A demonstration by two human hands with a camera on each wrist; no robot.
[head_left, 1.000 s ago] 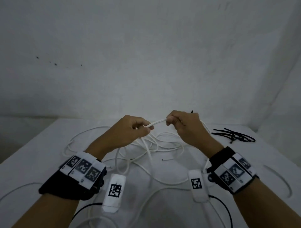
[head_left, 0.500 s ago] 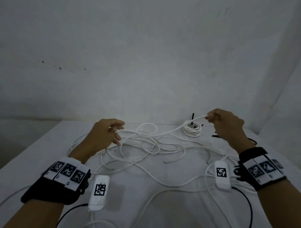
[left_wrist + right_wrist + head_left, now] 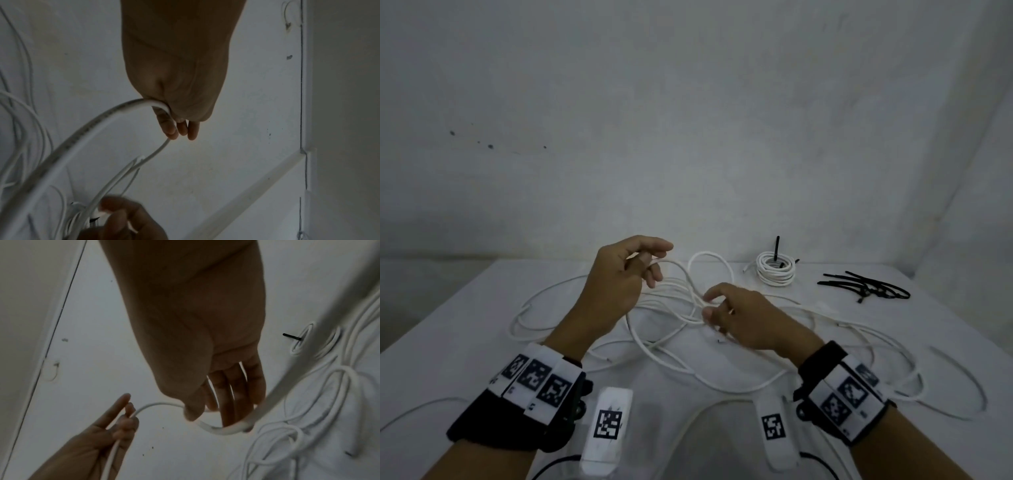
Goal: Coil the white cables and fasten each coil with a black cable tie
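So the left hand (image 3: 616, 284) pinches a loose white cable (image 3: 671, 346) in curled fingers, and the right hand (image 3: 743, 318) hooks the same cable at about 4 o'clock from it. Only the first loop is starting. At 2 o'clock sits one finished coil (image 3: 775, 274) with a black tie on it. At 3 o'clock lie spare black cable ties (image 3: 866, 291). Many cables are still loose on the table (image 3: 465, 325), so most work is left.

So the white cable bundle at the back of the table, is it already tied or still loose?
Tied. The coiled cable lies in neat stacked loops, and a black cable tie sticks up from it.
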